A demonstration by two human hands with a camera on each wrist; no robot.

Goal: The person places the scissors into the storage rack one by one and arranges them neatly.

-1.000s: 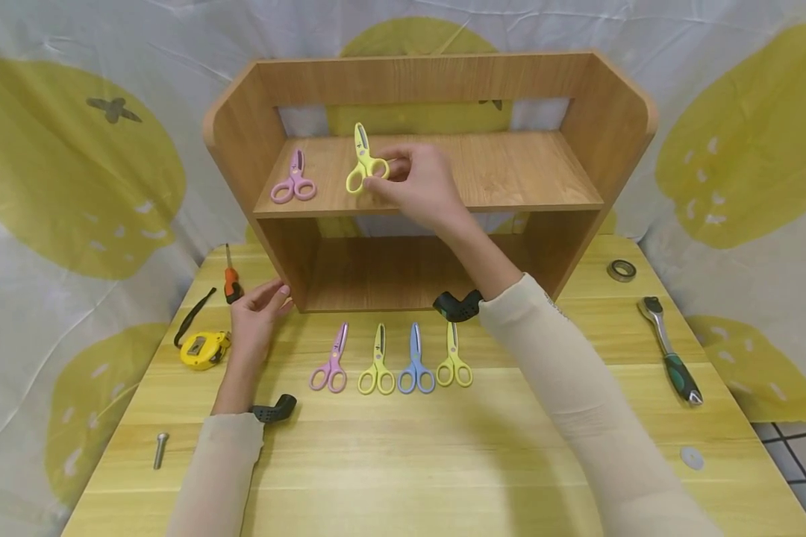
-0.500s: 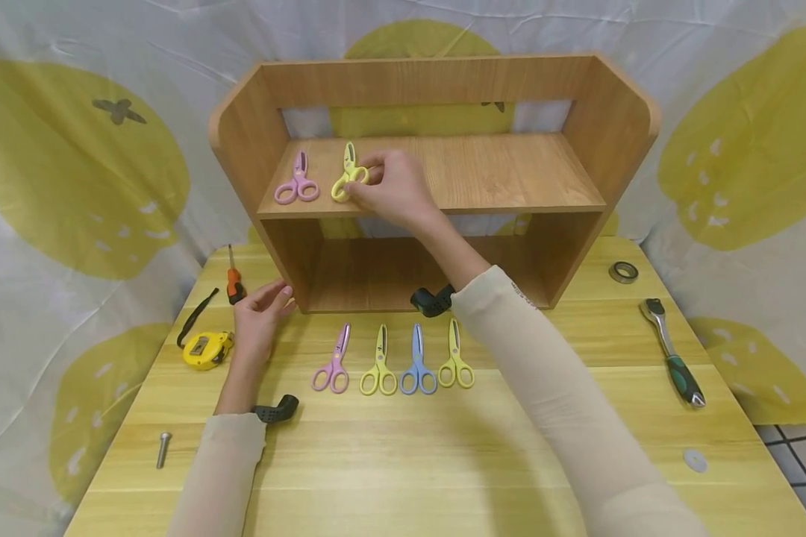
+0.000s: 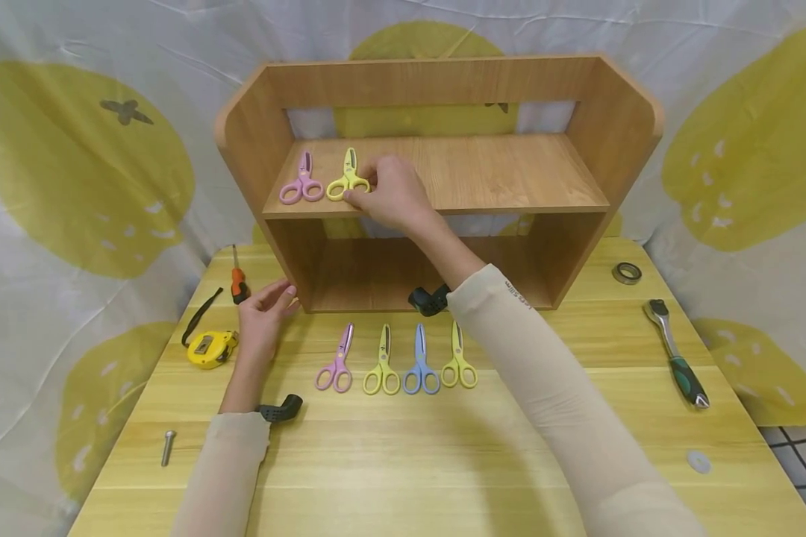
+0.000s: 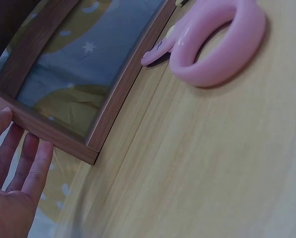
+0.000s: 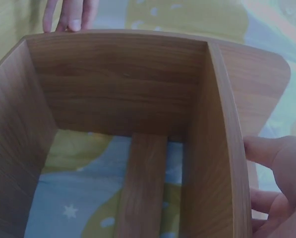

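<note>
Yellow scissors (image 3: pixel 350 179) lie on the upper board of a wooden shelf (image 3: pixel 497 171). My right hand (image 3: pixel 396 194) pinches their right finger loop between thumb and fingers. Pink scissors (image 3: pixel 302 181) lie to the left on that board. In the right wrist view the right hand (image 5: pixel 281 183) is at the board's front edge, and the scissors are hidden. My left hand (image 3: pixel 263 317) is at the shelf's lower left side; in the left wrist view its fairly straight fingers (image 4: pixel 37 166) touch the side panel, thumb near the front edge.
Before the shelf lie pink scissors (image 3: pixel 336 362), yellow scissors (image 3: pixel 382 365), blue scissors (image 3: pixel 421 365) and another yellow pair (image 3: pixel 458 362). Left are a screwdriver (image 3: pixel 239 283), tape measure (image 3: pixel 210 348) and bolt (image 3: pixel 168 447). Right are a tape roll (image 3: pixel 627 273), ratchet wrench (image 3: pixel 678 358) and washer (image 3: pixel 698 461).
My right hand has carried the yellow scissors left and down onto the upper board, nearer the pink pair. The left hand has stayed at the shelf's side.
</note>
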